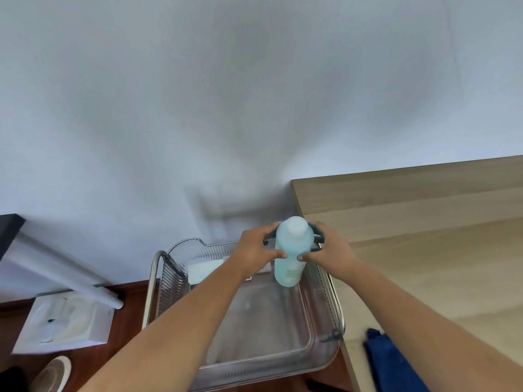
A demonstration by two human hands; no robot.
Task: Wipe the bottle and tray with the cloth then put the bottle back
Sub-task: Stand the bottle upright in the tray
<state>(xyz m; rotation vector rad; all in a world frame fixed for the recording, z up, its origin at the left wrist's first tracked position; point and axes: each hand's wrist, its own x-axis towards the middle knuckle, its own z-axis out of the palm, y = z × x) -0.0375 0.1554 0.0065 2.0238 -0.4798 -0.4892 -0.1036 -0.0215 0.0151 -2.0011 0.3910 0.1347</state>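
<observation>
Both hands grasp the pale blue bottle over the clear ribbed tray: left hand and right hand curl fingers around its sides. A blue cloth lies on the wooden table just beside the tray.

Pale wall fills the upper view. Light wooden surface at right, against the wall. Left, on the dark wood floor — a white box, a white tube slanting above it. Pale shoe at bottom left.
</observation>
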